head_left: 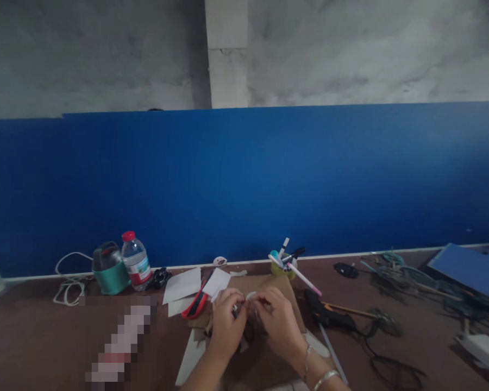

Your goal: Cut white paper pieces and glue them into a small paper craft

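My left hand [227,326] and my right hand [280,321] are close together over a brown cardboard sheet [264,281], fingers closed in pinches. Between the fingertips shows a small whitish piece [251,296], too small to name. A small dark, shiny thing [235,310] peeks out at my left fingers; what it is I cannot tell. Left of my hands lie white paper pieces [183,285] and a red-and-black tool [194,307], partly covered by paper. To the right is a black glue gun [326,312] with an orange trigger.
A pen holder [283,267] with markers stands behind my hands. Further left are a water bottle [136,263], a teal container [111,277] and a white cable [71,288]. Tangled cords [407,288] and a blue board [468,271] lie right. A blue partition [244,184] borders the table.
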### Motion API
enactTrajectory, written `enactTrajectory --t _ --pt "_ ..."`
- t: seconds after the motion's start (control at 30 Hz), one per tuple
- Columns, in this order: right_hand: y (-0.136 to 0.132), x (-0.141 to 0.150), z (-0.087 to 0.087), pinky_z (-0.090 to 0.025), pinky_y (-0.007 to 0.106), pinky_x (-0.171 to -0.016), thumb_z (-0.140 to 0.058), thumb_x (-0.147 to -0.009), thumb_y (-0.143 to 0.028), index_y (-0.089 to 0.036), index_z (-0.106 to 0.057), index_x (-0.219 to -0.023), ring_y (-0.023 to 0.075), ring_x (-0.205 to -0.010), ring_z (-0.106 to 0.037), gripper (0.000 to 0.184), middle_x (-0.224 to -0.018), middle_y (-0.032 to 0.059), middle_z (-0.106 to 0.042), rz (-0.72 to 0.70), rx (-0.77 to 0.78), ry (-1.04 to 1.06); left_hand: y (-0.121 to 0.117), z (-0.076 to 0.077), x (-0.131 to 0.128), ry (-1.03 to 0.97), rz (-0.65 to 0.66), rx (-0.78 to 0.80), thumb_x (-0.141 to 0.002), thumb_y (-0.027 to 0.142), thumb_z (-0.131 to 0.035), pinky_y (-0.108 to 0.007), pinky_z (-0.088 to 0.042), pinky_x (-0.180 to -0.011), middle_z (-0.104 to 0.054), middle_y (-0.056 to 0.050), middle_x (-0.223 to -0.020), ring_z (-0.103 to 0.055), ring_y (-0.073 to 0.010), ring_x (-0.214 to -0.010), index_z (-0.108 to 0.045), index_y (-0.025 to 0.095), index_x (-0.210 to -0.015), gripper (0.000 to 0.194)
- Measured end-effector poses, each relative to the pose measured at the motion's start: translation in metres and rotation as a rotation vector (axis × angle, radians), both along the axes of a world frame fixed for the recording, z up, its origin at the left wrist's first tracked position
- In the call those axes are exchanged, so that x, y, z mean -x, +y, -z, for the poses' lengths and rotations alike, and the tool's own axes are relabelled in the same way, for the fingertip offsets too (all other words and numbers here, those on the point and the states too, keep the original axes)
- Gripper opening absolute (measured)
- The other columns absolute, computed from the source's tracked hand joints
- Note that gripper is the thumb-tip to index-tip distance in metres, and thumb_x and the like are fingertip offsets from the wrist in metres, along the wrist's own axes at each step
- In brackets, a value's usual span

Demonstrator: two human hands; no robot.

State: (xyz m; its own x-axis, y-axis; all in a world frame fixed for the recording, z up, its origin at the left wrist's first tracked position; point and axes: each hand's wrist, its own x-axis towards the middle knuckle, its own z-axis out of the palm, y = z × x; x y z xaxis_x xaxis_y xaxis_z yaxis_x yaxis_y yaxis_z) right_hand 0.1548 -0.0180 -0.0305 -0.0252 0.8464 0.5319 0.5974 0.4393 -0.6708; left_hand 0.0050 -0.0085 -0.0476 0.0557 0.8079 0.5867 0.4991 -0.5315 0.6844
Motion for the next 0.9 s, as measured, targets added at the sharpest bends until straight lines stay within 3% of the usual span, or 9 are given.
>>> enactTrajectory --t 0.5,0.9 --pt "0.0043 0.0008 0.0090 -0.045 0.027 -0.064 -0.055 -0.076 -0.012 -0.021 -0.054 -0.066 0.0190 -0.068 -0.057 0.013 -0.069 0.0022 -0.061 0.109 -0.022 0.005 -0.0005 -0.0011 -0.0005 0.010 0.005 0.016 -0.082 0.022 -0.055 -0.037 -0.049 -0.077 -0.067 -0.006 -0.084 -0.061 -0.0236 -0.084 -0.066 0.022 -0.071 0.015" --pt "0.0022 0.0004 0.0077 -0.046 0.030 -0.068 -0.054 -0.082 -0.014 -0.020 -0.057 -0.072 0.0202 -0.073 -0.059 0.012 -0.074 0.0037 -0.062 0.068 -0.025 -0.009 0.0031 0.0014 0.0004 -0.066 0.007 0.020 -0.083 0.024 -0.055 -0.036 -0.049 -0.076 -0.067 -0.006 -0.082 -0.062 -0.0228 -0.083 -0.064 0.021 -0.069 0.017"
